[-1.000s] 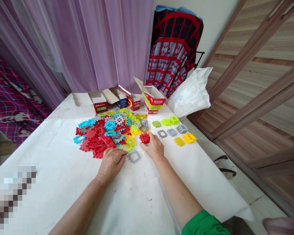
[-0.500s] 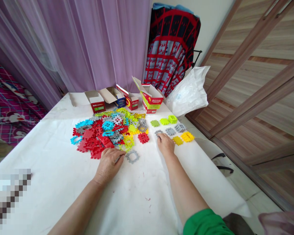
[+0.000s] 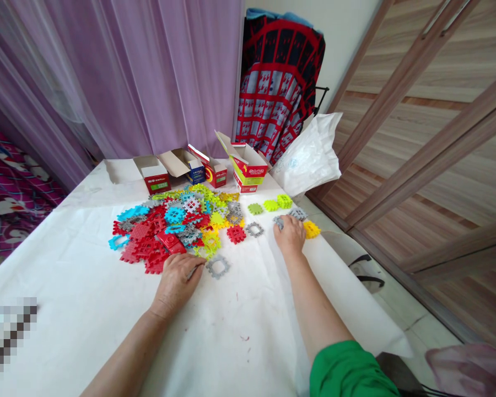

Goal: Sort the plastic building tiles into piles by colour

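My left hand (image 3: pixel 177 278) rests on the cloth at the near edge of the pile, closed on a thin grey interlocking building tile (image 3: pixel 195 269) held on edge. Just right of it lies a grey tile with an open middle (image 3: pixel 217 267). My right hand (image 3: pixel 290 234) is over the rows at the right, its fingers bent onto another grey building tile (image 3: pixel 278 221) and partly covering it. To its left lies a grey ring-like tile (image 3: pixel 255 229), beside a red tile (image 3: pixel 236 234). A yellow stack (image 3: pixel 312 229) and a grey stack (image 3: pixel 298 213) sit beyond the right hand.
A mixed pile of tiles (image 3: pixel 149 234) covers the middle left of the white-covered table (image 3: pixel 231 342). Green tiles (image 3: pixel 270 205) form a row at the right. Opened boxes (image 3: pixel 250 171) stand along the back, with a white plastic bag (image 3: pixel 310 160) at the far right corner.
My right hand has let go of the grey ring-like tile and moved right onto another grey tile. The left hand keeps its hold. The view has turned slightly right.
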The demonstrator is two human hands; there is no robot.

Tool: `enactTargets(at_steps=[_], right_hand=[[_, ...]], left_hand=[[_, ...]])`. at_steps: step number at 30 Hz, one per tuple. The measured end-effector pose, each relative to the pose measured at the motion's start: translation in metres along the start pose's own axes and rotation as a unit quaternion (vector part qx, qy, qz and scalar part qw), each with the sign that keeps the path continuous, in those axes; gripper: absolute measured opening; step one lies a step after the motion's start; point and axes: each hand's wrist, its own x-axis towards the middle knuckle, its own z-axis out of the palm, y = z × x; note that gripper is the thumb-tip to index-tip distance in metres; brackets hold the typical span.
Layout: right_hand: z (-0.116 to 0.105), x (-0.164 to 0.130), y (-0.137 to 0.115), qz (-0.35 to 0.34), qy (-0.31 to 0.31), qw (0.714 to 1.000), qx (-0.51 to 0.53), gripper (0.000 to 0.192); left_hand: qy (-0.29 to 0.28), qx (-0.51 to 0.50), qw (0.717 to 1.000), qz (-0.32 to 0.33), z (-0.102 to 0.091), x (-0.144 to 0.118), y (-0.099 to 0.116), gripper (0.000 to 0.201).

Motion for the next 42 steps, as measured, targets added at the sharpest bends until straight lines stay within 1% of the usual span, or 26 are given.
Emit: enactTargets(at_steps=[3,6,9,13,16,18,20,23,30,34,36,38,42], right_hand=[[-0.001,0.011,0.015,0.027,-0.037,0.997,-0.056,0.041],[0.003,0.014,0.019,0.035,-0.060,0.994,-0.086,0.040],[0.007,0.013,0.018,0.025,-0.052,0.994,-0.091,0.036],[0.008,0.010,0.015,0.003,-0.019,0.998,-0.058,0.033],[0.008,0.004,0.007,-0.033,0.006,0.999,-0.028,0.031],[0.009,-0.002,-0.001,-0.064,0.003,0.998,-0.019,0.029],[0.011,-0.008,-0.008,-0.077,-0.015,0.997,-0.024,0.026],[0.012,-0.013,-0.014,-0.074,-0.034,0.996,-0.036,0.025],[0.014,-0.014,-0.008,-0.051,-0.030,0.997,-0.047,0.028],[0.015,-0.015,-0.007,-0.054,-0.024,0.998,-0.037,0.030],[0.014,-0.016,-0.008,-0.067,-0.013,0.997,-0.024,0.029],[0.013,-0.019,-0.010,-0.097,-0.004,0.995,-0.005,0.028],[0.012,-0.024,-0.013,-0.183,-0.033,0.982,0.026,0.029]], left_hand=[[0.000,0.002,1.000,-0.001,0.000,0.000,0.000,0.027],[-0.005,0.002,1.000,-0.003,-0.001,-0.001,0.000,0.027],[-0.005,0.003,1.000,-0.002,-0.001,-0.001,0.000,0.027],[-0.002,0.007,1.000,-0.001,0.000,-0.001,-0.001,0.028],[-0.003,0.008,1.000,-0.001,0.001,-0.001,-0.001,0.027],[-0.003,0.008,1.000,-0.001,0.001,0.000,-0.001,0.027],[-0.002,0.006,1.000,0.000,0.001,0.000,-0.001,0.028],[-0.001,0.005,1.000,0.002,0.000,0.000,-0.001,0.027],[-0.006,0.003,1.000,0.000,0.000,-0.001,-0.001,0.027],[-0.007,0.001,1.000,-0.004,0.001,0.000,-0.001,0.026],[-0.006,0.000,1.000,-0.004,0.001,0.000,-0.001,0.026],[-0.005,-0.002,1.000,-0.004,0.001,0.000,-0.001,0.026],[-0.002,-0.005,1.000,-0.004,0.001,0.000,-0.001,0.026]])
